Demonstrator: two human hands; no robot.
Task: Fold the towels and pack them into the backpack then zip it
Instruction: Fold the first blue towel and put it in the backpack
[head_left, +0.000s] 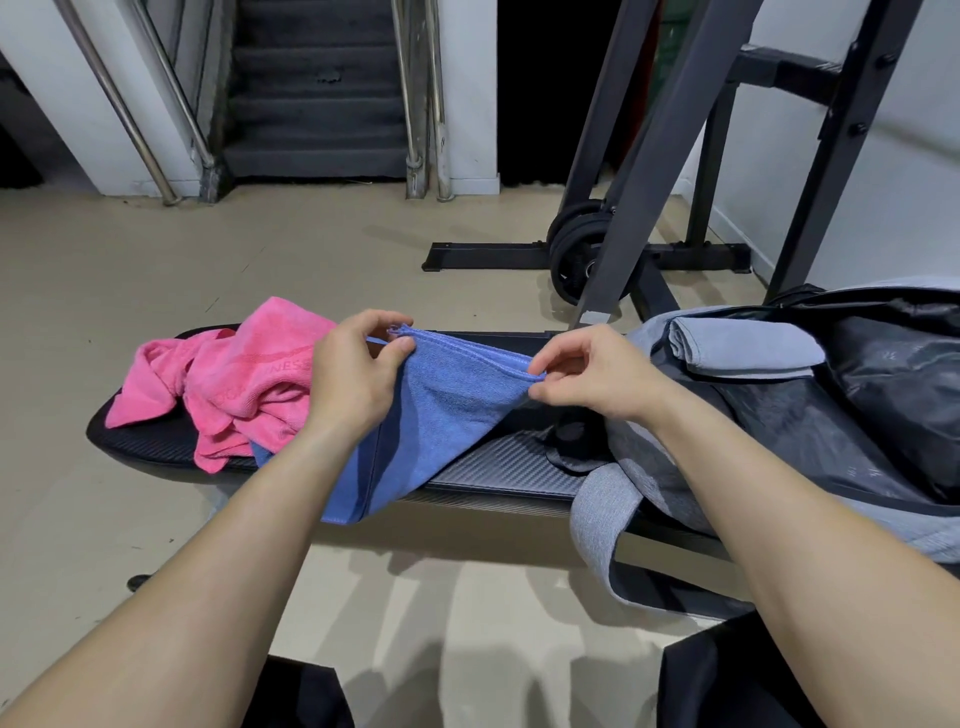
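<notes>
Left hand (353, 374), right hand (592, 379) pinching doubled top edge of blue towel (447, 415) above desk (509, 462), each grip grasping cloth; backpack (883, 395) lying open at desk's right end. Risk: light pinch slipping, layers misaligning.

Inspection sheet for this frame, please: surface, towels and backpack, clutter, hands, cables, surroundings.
Surface: black padded bench, with towels and backpack on it.
Job's things: blue towel doubled over, held up above the bench; pink towel crumpled at the bench's left end; grey towel folded, inside the open backpack.
Clutter: nothing seen.
Hands: left hand and right hand each pinch the blue towel's top edge.
Cables: nothing seen.
Surroundings: weight plates, black rack, stairs behind.
</notes>
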